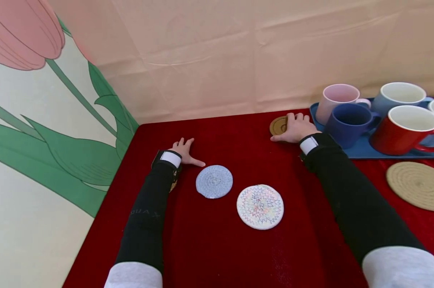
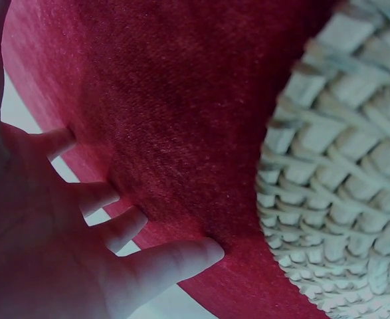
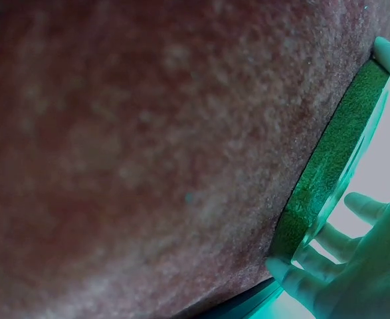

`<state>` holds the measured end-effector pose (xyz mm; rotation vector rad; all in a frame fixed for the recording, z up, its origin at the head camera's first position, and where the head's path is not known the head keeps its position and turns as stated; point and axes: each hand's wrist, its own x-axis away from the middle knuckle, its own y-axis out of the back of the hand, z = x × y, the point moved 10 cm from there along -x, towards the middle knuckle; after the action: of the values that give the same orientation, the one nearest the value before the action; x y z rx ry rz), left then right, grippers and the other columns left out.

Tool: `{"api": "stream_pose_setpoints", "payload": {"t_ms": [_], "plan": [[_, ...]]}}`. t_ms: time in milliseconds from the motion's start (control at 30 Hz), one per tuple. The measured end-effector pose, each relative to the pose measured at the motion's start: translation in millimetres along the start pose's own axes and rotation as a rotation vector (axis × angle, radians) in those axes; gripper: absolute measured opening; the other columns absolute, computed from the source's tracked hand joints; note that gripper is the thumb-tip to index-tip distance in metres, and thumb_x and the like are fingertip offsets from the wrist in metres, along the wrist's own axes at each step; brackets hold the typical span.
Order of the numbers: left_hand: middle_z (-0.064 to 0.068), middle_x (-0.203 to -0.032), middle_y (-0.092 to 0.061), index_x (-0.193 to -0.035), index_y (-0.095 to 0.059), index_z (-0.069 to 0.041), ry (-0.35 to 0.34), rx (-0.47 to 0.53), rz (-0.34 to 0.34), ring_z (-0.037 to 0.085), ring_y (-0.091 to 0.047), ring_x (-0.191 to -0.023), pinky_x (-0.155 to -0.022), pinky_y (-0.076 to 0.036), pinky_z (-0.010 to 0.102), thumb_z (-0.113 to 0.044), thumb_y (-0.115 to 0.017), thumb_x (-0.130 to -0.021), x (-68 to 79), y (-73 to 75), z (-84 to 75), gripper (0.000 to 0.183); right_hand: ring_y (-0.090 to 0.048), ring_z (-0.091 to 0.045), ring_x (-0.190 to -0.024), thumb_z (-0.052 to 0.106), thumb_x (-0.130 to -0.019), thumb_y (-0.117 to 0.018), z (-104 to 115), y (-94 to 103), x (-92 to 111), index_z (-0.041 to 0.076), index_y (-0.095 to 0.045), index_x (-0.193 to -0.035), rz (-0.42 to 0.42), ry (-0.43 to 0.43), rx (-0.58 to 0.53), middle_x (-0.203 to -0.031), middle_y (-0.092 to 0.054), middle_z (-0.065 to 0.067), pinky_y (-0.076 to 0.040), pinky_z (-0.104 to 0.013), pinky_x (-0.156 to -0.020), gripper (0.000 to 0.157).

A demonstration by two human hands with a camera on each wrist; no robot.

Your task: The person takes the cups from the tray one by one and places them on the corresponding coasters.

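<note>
While the red table [image 1: 220, 256] carries a blue tray [image 1: 357, 151] of mugs [image 1: 391, 136] along its back edge, your left hand [image 1: 185, 152], fingers spread and grasping nothing, is toward the left edge, just beside the pale blue mat [image 1: 214, 182]; your right hand [image 1: 298, 129] grips the rim of the smaller brown disc [image 1: 277, 126] near the back edge.

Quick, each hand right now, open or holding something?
Left hand: open, holding nothing.
Right hand: gripping the round brown coaster by its edge.

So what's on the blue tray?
A pink mug, dark blue mug, red mug and two pale blue mugs. The tray beneath them is covered; its right end is out of view.
</note>
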<state>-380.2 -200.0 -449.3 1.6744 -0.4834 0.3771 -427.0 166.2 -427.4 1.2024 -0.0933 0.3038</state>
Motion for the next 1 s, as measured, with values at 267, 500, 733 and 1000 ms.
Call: {"api": "stream_pose_setpoints", "payload": {"t_ms": [267, 500, 733, 1000], "plan": [[0.024, -0.168, 0.000, -0.165, -0.006, -0.012, -0.013, 0.002, 0.000, 0.046, -0.007, -0.153, -0.119, -0.022, 0.059, -0.055, -0.071, -0.088, 4.1, -1.3, -2.3, 0.109, -0.022, -0.058, -0.130, 0.060, -0.085, -0.069, -4.0, -4.2, 2.5, -0.010, -0.018, -0.151, 0.047, -0.010, -0.009, -0.149, -0.020, -0.043, -0.034, -0.072, -0.104, 0.108], [0.024, -0.168, -0.003, -0.165, -0.007, -0.012, 0.003, -0.036, 0.010, 0.046, -0.011, -0.153, -0.118, -0.023, 0.061, -0.057, -0.070, -0.087, 2.8, 0.2, -3.4, 0.109, -0.013, -0.060, -0.142, 0.060, -0.089, -0.065, 12.7, 4.4, 5.8, -0.009, -0.016, -0.156, 0.041, 0.070, 0.068, -0.159, -0.009, -0.040, -0.022, -0.074, -0.110, 0.107], [0.025, -0.164, -0.022, -0.162, -0.021, -0.004, -0.070, -0.083, -0.015, 0.042, -0.026, -0.150, -0.118, -0.030, 0.054, -0.054, -0.070, -0.089, 8.7, 9.3, -15.0, 0.100, -0.014, -0.057, -0.145, 0.061, -0.092, -0.061, 48.4, 8.9, 27.6, -0.005, -0.019, -0.157, 0.075, 0.243, 0.173, -0.162, -0.012, -0.036, -0.020, -0.073, -0.112, 0.102], [0.017, -0.161, -0.035, -0.159, -0.030, -0.006, -0.375, 0.227, 0.006, 0.034, -0.037, -0.146, -0.116, -0.034, 0.048, -0.043, -0.067, -0.097, 67.1, 9.0, -61.8, 0.081, -0.024, -0.053, -0.146, 0.058, -0.091, -0.067, 62.9, -7.5, 72.2, 0.000, -0.026, -0.159, 0.083, 0.397, 0.221, -0.163, -0.019, -0.030, -0.035, -0.069, -0.107, 0.098]]}}
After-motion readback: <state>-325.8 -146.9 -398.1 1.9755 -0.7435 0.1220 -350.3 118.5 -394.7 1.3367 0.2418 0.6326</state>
